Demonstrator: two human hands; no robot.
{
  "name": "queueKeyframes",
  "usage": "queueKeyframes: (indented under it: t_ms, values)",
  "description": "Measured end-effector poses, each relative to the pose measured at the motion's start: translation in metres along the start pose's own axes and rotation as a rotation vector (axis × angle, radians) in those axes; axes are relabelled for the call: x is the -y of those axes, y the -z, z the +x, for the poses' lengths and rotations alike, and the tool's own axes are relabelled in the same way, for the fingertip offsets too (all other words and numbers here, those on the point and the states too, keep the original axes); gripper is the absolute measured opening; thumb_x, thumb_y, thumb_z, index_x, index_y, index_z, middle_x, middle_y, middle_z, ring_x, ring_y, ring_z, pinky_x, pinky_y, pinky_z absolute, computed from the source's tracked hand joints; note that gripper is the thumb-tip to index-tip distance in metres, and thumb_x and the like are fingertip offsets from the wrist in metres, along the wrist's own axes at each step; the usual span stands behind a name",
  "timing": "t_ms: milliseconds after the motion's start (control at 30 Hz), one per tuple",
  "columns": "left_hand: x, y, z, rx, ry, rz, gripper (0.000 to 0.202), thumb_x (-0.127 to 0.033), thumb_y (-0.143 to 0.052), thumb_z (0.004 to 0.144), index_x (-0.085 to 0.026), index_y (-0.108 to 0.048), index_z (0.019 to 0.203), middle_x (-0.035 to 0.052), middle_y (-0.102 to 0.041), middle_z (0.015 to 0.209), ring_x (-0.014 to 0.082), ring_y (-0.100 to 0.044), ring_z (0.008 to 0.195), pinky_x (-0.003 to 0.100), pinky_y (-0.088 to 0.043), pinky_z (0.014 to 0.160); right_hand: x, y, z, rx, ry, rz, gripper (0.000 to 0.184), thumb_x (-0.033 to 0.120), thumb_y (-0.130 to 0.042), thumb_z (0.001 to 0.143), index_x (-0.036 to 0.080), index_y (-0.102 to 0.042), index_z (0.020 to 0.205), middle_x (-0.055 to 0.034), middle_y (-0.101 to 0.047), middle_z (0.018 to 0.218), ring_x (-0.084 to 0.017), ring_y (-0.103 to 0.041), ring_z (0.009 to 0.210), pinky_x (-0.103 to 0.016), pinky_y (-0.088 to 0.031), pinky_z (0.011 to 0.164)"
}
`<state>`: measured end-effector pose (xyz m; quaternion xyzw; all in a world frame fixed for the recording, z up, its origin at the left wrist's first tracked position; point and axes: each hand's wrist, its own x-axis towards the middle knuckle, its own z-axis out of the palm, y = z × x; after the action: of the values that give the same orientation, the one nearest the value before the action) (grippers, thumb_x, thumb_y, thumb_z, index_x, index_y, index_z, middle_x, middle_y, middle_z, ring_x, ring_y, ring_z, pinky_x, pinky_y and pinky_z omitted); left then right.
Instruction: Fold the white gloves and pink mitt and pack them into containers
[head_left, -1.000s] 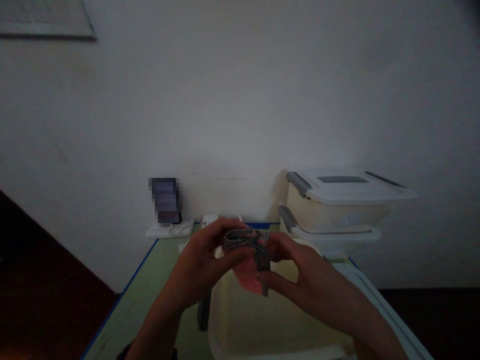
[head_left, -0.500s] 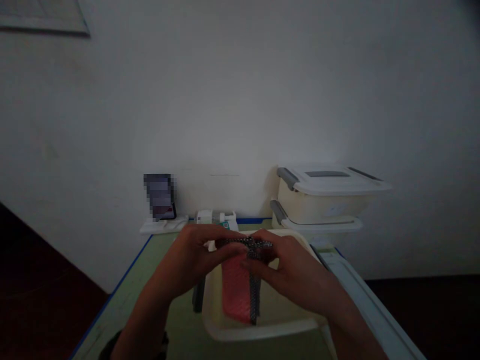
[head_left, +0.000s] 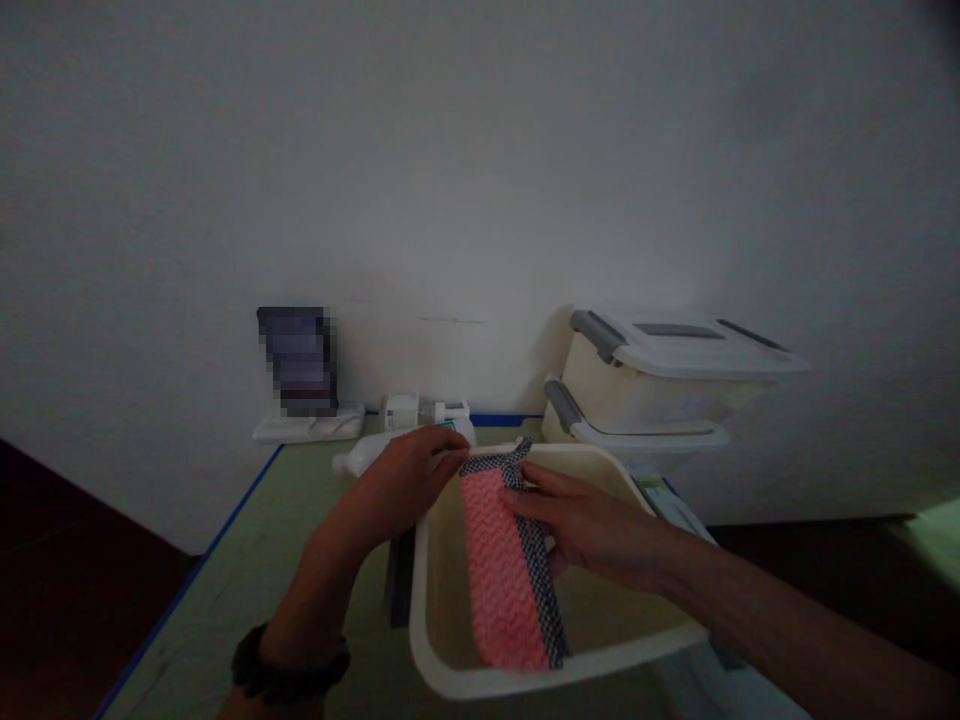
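Observation:
A pink cloth with a dark checked border hangs down into a cream plastic basin on the green table. My left hand pinches the cloth's top left corner at the basin's far rim. My right hand grips the checked edge at the top right, with fingers closed on it. The cloth is stretched out lengthwise toward me.
Two stacked cream lidded bins stand at the back right against the wall. A white bottle lies behind my left hand. A small screen on a white stand sits at the back left. The table's blue-taped edge runs along the left.
The bunched cloth has been unfolded and now hangs long into the basin. Both hands moved lower and slightly apart. The view has shifted down and nearer the basin.

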<state>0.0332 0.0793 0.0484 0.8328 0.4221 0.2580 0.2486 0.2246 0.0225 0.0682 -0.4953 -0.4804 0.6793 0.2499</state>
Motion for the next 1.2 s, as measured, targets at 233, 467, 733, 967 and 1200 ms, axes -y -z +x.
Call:
queueKeyframes:
  t_ms: [233, 467, 733, 967, 1200]
  values:
    - [0.003, -0.002, 0.003, 0.105, 0.051, 0.01, 0.031, -0.029, -0.034, 0.089, -0.017, -0.06, 0.101, 0.0074, -0.067, 0.097, 0.0216, -0.061, 0.089, 0.033, -0.044, 0.078, -0.023, -0.009, 0.029, 0.098, -0.259, 0.067, 0.029, 0.01, -0.051, 0.072, 0.019, -0.056, 0.1, 0.0013, -0.058, 0.078, -0.008, -0.054, 0.062, -0.018, -0.045, 0.051]
    - [0.0, -0.004, 0.003, 0.084, 0.074, -0.004, 0.029, -0.027, -0.036, 0.088, -0.018, -0.061, 0.101, 0.0058, -0.067, 0.099, 0.0213, -0.06, 0.093, 0.033, -0.043, 0.082, -0.054, -0.025, 0.06, 0.059, -0.199, -0.005, 0.024, 0.005, -0.049, 0.07, 0.014, -0.056, 0.092, -0.0008, -0.062, 0.081, -0.008, -0.057, 0.064, -0.019, -0.043, 0.055]
    - [0.002, -0.005, 0.003, 0.08, 0.091, -0.054, 0.029, -0.027, -0.038, 0.088, -0.018, -0.062, 0.101, 0.0057, -0.067, 0.098, 0.0218, -0.06, 0.091, 0.035, -0.044, 0.082, -0.039, -0.011, 0.053, 0.093, 0.065, -1.116, 0.024, 0.031, -0.047, 0.082, 0.014, -0.063, 0.081, -0.0106, -0.069, 0.077, -0.021, -0.063, 0.069, -0.03, -0.045, 0.058]
    - [0.003, -0.008, 0.002, 0.06, 0.088, -0.093, 0.028, -0.027, -0.037, 0.088, -0.018, -0.061, 0.098, 0.0061, -0.067, 0.097, 0.0213, -0.06, 0.09, 0.036, -0.044, 0.083, -0.023, -0.024, 0.034, 0.32, 0.21, -1.573, 0.015, 0.014, -0.055, 0.073, 0.009, -0.067, 0.082, -0.0135, -0.07, 0.074, -0.025, -0.065, 0.057, -0.028, -0.04, 0.041]
    - [0.003, -0.009, -0.001, 0.024, 0.066, -0.144, 0.027, -0.026, -0.038, 0.088, -0.02, -0.062, 0.098, 0.0053, -0.068, 0.096, 0.0208, -0.06, 0.089, 0.036, -0.044, 0.082, -0.057, -0.047, 0.053, 0.334, 0.273, -1.573, 0.023, 0.026, -0.058, 0.071, 0.012, -0.064, 0.088, -0.0165, -0.068, 0.096, -0.027, -0.066, 0.058, -0.03, -0.041, 0.038]
